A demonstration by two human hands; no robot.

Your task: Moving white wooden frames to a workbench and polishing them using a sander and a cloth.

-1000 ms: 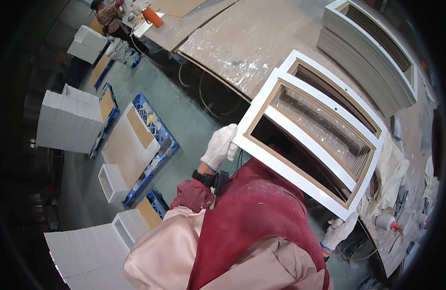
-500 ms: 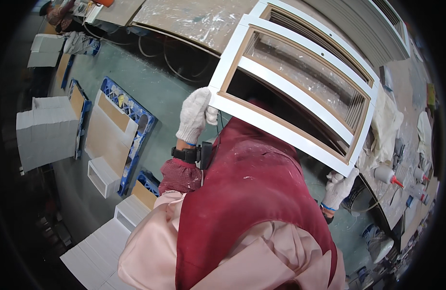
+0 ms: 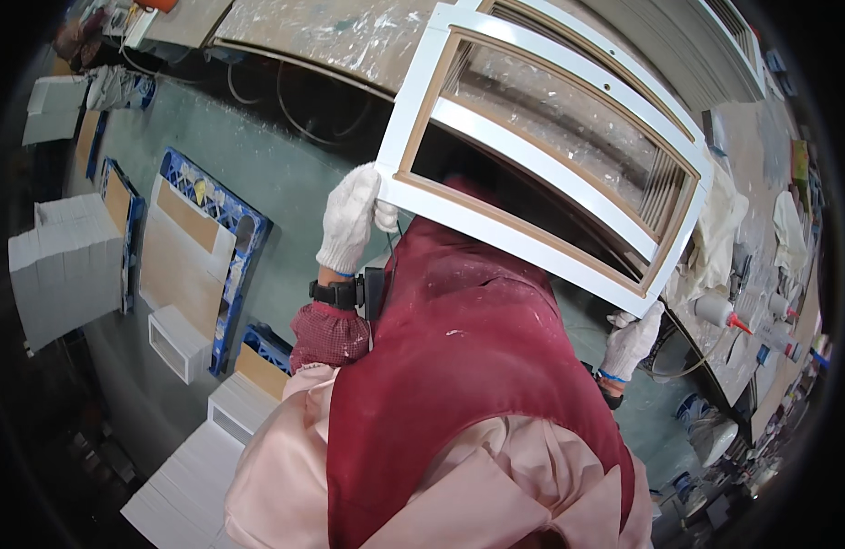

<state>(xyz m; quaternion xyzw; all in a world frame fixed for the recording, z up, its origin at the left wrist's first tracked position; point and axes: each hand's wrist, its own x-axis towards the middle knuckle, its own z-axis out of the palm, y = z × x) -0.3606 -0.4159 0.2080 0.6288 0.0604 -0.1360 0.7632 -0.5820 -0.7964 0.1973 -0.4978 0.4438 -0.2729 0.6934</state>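
A white rectangular frame (image 3: 518, 224) with bare brown inner edges is held up in front of me, tilted, its near side over my red apron. My left hand (image 3: 351, 215), in a white knit glove, grips its near left corner. The near right corner is gripped by my gloved right hand (image 3: 634, 337). Through the opening I see the worktable's paint-marked top and the white rail of another frame. More white frames lie behind it, partly hidden by the one I hold.
The worktable (image 3: 312, 41) runs along the far side and bends down the right. On its right part are a pale cloth (image 3: 722, 233) and a bottle with a red tip (image 3: 715, 311). Stacked white panels (image 3: 65, 261) and blue pallets (image 3: 244, 242) stand on the floor at left.
The held frame and both hands appear slightly farther left, as do the surroundings, so my view has turned a little. Both hands keep their grip on the frame.
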